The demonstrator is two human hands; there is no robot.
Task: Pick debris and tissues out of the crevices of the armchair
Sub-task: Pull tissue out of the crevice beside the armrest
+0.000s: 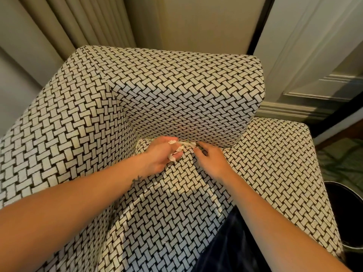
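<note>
The left hand (161, 154) is closed around wads of white tissue (173, 152). Bits of it poke out between the curled fingers. The hand seems to be serving as a store for what has been collected, which leaves the other hand free to pick. It rests low against the seat cushion (176, 203), right at the back seam, probably so that each new scrap has only a short way to travel.

The right hand (212, 160) sits just beside it, with its fingertips drawn together where a strand of the tissue runs toward the crevice (225, 147). Whether those fingertips have actually caught the strand or some darker speck cannot be told, because the tips are small and partly blurred. The narrow, pointed shape of the hand suits reaching into a tight gap.

The crevice runs under the back cushion (186, 95), where it meets the seat, and loose scraps tend to slide down and lodge there. The woven pattern of the armchair (78, 134) makes pale fragments hard to spot, which may be why both hands work close together at one spot.

A dark round bin (345, 213) stands on the floor just beside the chair's right side, within easy reach for emptying the full hand.
</note>
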